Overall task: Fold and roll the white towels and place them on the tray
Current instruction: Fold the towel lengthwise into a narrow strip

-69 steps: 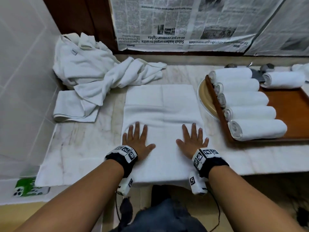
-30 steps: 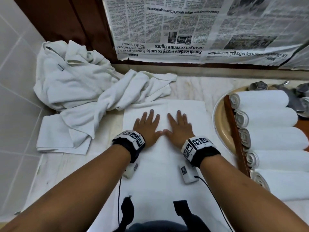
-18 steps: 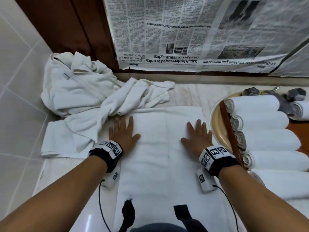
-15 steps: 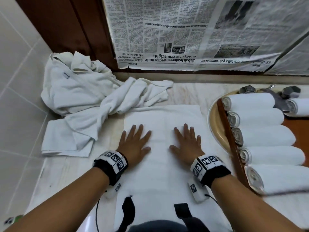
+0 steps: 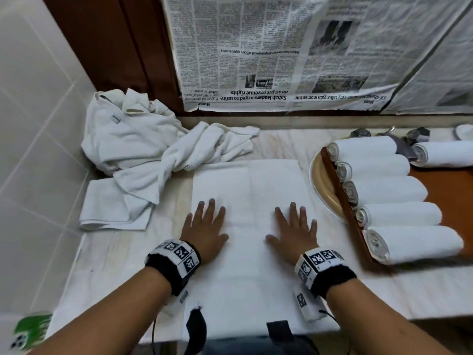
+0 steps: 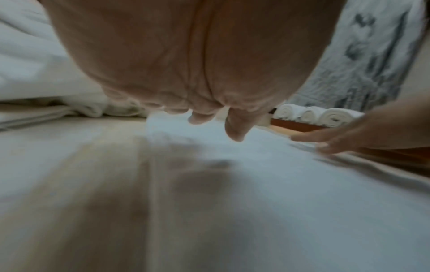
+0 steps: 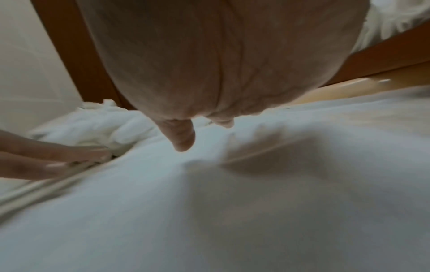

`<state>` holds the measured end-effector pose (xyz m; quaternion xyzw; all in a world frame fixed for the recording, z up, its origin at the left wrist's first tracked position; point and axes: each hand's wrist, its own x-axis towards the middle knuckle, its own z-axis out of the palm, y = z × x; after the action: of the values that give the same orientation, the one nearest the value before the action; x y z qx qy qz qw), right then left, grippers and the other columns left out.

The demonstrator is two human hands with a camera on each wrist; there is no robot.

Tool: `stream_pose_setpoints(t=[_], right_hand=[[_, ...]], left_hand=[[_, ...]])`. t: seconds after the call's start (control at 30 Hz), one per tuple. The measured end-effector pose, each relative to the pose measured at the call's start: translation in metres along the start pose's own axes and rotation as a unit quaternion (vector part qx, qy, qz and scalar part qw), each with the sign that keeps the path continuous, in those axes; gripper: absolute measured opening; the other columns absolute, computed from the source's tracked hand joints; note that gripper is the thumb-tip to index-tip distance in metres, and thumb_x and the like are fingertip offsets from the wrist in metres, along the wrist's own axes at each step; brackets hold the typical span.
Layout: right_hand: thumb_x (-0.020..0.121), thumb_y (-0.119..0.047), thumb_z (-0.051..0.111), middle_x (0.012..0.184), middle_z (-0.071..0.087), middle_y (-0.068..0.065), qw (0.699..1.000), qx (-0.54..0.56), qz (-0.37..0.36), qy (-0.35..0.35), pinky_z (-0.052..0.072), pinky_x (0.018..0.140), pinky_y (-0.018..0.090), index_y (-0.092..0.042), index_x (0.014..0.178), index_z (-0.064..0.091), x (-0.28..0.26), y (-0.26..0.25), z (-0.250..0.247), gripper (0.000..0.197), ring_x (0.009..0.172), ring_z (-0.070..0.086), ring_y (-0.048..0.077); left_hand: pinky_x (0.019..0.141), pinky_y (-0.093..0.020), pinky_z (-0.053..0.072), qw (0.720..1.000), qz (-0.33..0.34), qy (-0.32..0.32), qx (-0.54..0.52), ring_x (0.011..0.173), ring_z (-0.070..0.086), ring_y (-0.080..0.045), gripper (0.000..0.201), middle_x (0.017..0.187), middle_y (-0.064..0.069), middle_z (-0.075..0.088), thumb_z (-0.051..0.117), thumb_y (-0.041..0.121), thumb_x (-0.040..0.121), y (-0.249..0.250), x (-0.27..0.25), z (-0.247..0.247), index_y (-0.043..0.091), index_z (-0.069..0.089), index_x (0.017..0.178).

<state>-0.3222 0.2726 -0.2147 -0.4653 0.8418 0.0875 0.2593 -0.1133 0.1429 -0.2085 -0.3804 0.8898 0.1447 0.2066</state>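
A flat white terry towel lies spread on the pale marble worktop, its long axis running from 12 o'clock at the wall to 6 o'clock at the person's body, the near end reaching the worktop edge. A faint crease runs down its middle, suggesting it is folded lengthwise already. The left hand and right hand press palm-down on it at mid-length, one near each long edge, every finger straight and spread; each grip is wide and holds nothing, and both wrist views show the palms low over the cloth with the thumbs reaching down to it.

The step in hand looks like smoothing the towel flat ahead of rolling. The next move likely calls for taking one short end in both hands and turning it over tightly, keeping the long edges parallel so the roll stays even.

At 3 o'clock, a brown rectangular wooden tray rests partly on a round beige plate and carries five rolled white towels side by side, spiral ends facing the flat towel; a sixth roll lies behind them. At 10 o'clock, a crumpled heap of unfolded white towels waits in the corner beneath newspaper sheets taped to the wall.
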Motion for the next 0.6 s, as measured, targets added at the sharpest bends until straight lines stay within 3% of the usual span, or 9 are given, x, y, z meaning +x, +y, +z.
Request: stream_pose_setpoints(t=[0.07, 0.13, 0.23, 0.37, 0.47, 0.6], right_hand=[[0.097, -0.061, 0.036, 0.158, -0.034, 0.004, 0.998, -0.007, -0.052, -0.023, -0.01, 0.117, 0.053, -0.034, 0.155, -0.014, -0.016, -0.012, 0.014, 0.081, 0.147, -0.027, 0.028], [0.095, -0.065, 0.037, 0.154, -0.039, -0.001, 0.996, -0.004, -0.08, -0.048, -0.008, 0.118, 0.052, -0.038, 0.153, -0.017, -0.029, -0.008, 0.035, 0.084, 0.147, -0.027, 0.027], [0.091, -0.073, 0.031, 0.146, -0.046, -0.006, 0.999, 0.008, -0.03, -0.027, -0.011, 0.118, 0.052, -0.042, 0.15, -0.022, -0.035, 0.023, 0.049, 0.085, 0.145, -0.031, 0.023], [0.093, -0.072, 0.029, 0.155, -0.039, 0.002, 0.998, 0.018, 0.052, -0.002, -0.011, 0.118, 0.053, -0.037, 0.153, -0.019, -0.044, 0.043, 0.05, 0.084, 0.147, -0.028, 0.026], [0.097, -0.065, 0.029, 0.156, -0.038, 0.005, 0.999, -0.007, 0.004, 0.036, -0.013, 0.117, 0.052, -0.032, 0.153, -0.02, -0.064, 0.023, 0.054, 0.081, 0.146, -0.029, 0.027], [0.096, -0.067, 0.03, 0.153, -0.042, -0.002, 0.998, 0.007, -0.064, -0.007, -0.014, 0.117, 0.055, -0.038, 0.151, -0.021, -0.1, -0.002, 0.085, 0.081, 0.145, -0.032, 0.024]], left_hand=[[0.119, -0.047, 0.006, 0.995, 0.08, -0.054, -0.035, 0.149, -0.016, -0.031, 0.07, 0.162, -0.005, -0.02, 0.031, 0.05, 0.103, 0.015, -0.014, 0.01, 0.025, -0.006, 0.156], [0.119, -0.047, 0.002, 0.99, 0.086, -0.095, -0.066, 0.149, -0.018, -0.028, 0.071, 0.161, -0.003, -0.024, 0.032, 0.051, 0.103, 0.008, -0.027, 0.024, 0.025, -0.008, 0.156], [0.119, -0.048, -0.003, 0.994, 0.015, -0.081, -0.078, 0.148, -0.022, -0.022, 0.074, 0.157, 0.002, -0.032, 0.03, 0.055, 0.101, -0.023, -0.038, 0.036, 0.029, -0.013, 0.155], [0.12, -0.048, 0.003, 0.993, -0.054, -0.059, -0.089, 0.15, -0.014, -0.022, 0.072, 0.161, -0.001, -0.024, 0.027, 0.052, 0.102, -0.035, -0.048, 0.036, 0.024, -0.01, 0.156], [0.12, -0.047, 0.003, 0.998, -0.005, -0.009, -0.064, 0.151, -0.013, -0.025, 0.072, 0.162, -0.003, -0.022, 0.028, 0.051, 0.102, -0.01, -0.062, 0.043, 0.023, -0.01, 0.156], [0.119, -0.048, -0.006, 0.996, 0.067, -0.04, -0.041, 0.146, -0.025, -0.02, 0.078, 0.156, 0.001, -0.034, 0.029, 0.061, 0.098, 0.014, -0.084, 0.076, 0.031, -0.017, 0.154]])
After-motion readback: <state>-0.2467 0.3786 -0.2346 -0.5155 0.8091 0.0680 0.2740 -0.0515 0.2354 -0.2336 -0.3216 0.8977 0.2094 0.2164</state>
